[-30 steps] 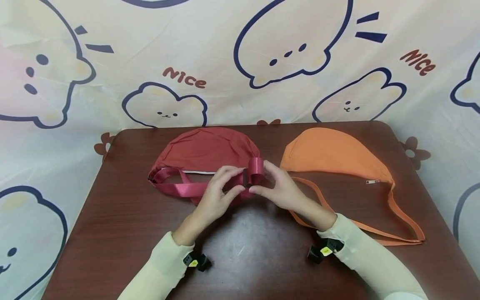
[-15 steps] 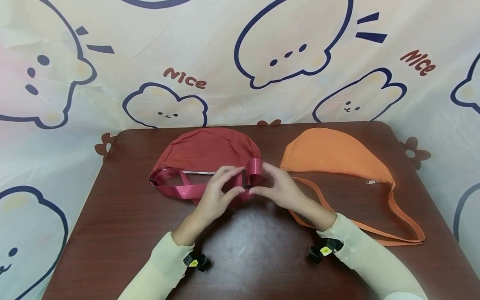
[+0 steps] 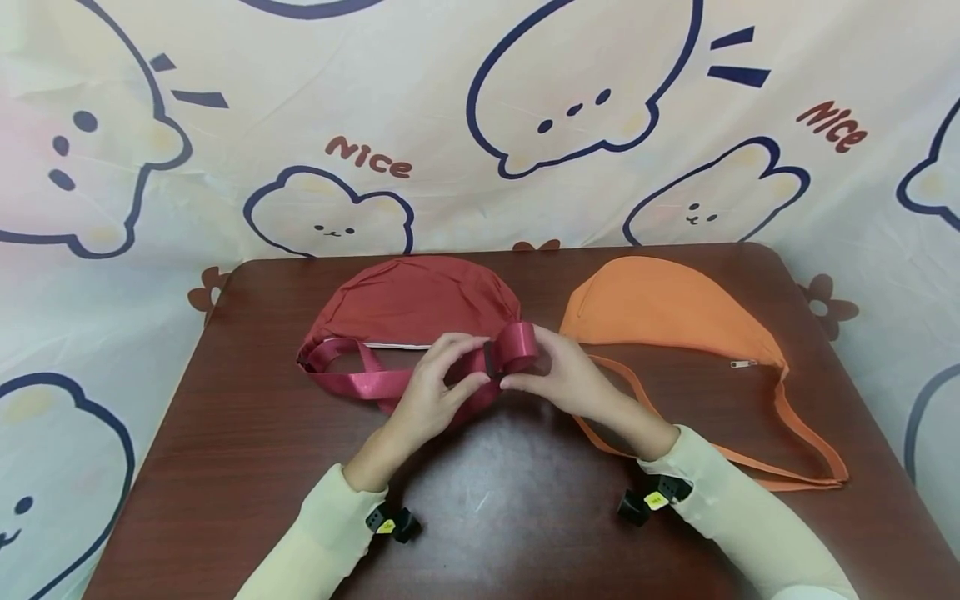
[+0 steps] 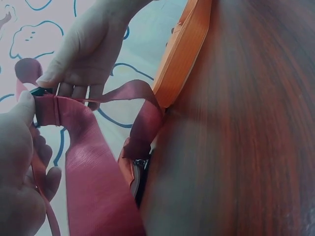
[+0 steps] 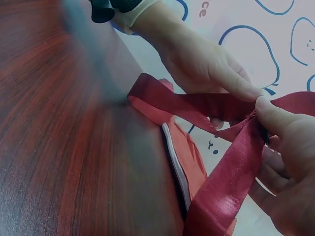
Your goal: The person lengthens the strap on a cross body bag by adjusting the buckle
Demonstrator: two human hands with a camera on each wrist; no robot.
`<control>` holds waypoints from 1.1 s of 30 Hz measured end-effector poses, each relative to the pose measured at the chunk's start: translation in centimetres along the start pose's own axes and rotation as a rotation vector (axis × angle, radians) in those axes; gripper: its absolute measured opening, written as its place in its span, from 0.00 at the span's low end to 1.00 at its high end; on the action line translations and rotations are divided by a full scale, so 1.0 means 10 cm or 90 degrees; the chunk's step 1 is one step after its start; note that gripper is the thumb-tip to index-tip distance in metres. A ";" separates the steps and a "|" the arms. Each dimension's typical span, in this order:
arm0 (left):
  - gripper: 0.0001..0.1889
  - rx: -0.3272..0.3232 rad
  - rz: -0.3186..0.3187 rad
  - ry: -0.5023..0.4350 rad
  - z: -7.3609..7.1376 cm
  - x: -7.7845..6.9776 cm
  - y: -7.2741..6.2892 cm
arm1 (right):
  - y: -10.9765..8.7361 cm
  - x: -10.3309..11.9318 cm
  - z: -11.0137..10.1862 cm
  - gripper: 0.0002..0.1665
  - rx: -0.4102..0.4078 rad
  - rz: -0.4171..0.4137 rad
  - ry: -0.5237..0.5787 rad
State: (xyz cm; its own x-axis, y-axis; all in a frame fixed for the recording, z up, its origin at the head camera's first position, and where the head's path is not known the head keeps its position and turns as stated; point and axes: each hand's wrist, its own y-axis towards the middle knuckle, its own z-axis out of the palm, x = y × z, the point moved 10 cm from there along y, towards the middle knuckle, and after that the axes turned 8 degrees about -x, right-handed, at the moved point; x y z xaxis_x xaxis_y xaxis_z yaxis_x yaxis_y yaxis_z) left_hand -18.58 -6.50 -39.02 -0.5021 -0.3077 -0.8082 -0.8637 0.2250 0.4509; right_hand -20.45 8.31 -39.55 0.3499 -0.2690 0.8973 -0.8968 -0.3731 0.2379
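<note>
A red waist bag (image 3: 420, 300) lies at the back left of the table, its crimson strap raised in front of it. My left hand (image 3: 431, 392) pinches a small black strap buckle (image 3: 491, 358) at its two ends. Close against it, my right hand (image 3: 566, 379) grips the strap beside the buckle, its thumb at the buckle's lower end. A strap loop (image 3: 517, 346) stands up between the hands and partly covers the right fingers. In the left wrist view, the strap (image 4: 98, 172) runs down from the buckle. Both thumbs meet there in the right wrist view, hiding most of the buckle.
An orange waist bag (image 3: 667, 304) lies on the right of the brown table (image 3: 225, 467). Its long strap (image 3: 817, 433) loops toward the front, passing under the right forearm. A printed cloth (image 3: 450, 100) hangs behind the table.
The strap loop at the buckle has tilted to the right and looks a little wider. My right hand has shifted slightly right; the left hand keeps its place at the buckle.
</note>
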 end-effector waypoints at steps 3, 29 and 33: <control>0.27 0.000 0.005 -0.006 0.00 -0.01 0.01 | 0.01 0.02 -0.01 0.34 -0.009 -0.003 -0.004; 0.24 0.030 0.035 0.059 0.04 -0.01 -0.01 | 0.16 0.51 -0.06 0.32 0.087 -0.112 -0.201; 0.24 0.034 0.035 0.056 0.03 -0.01 0.00 | 0.17 0.53 -0.05 0.26 0.092 -0.115 -0.259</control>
State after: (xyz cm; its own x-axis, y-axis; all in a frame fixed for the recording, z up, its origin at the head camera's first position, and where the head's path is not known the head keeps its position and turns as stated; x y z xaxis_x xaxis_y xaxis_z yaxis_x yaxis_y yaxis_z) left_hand -18.52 -6.22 -39.06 -0.5527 -0.3728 -0.7454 -0.8323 0.2925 0.4708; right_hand -20.26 6.71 -34.19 0.6007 -0.5044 0.6203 -0.7750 -0.5578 0.2970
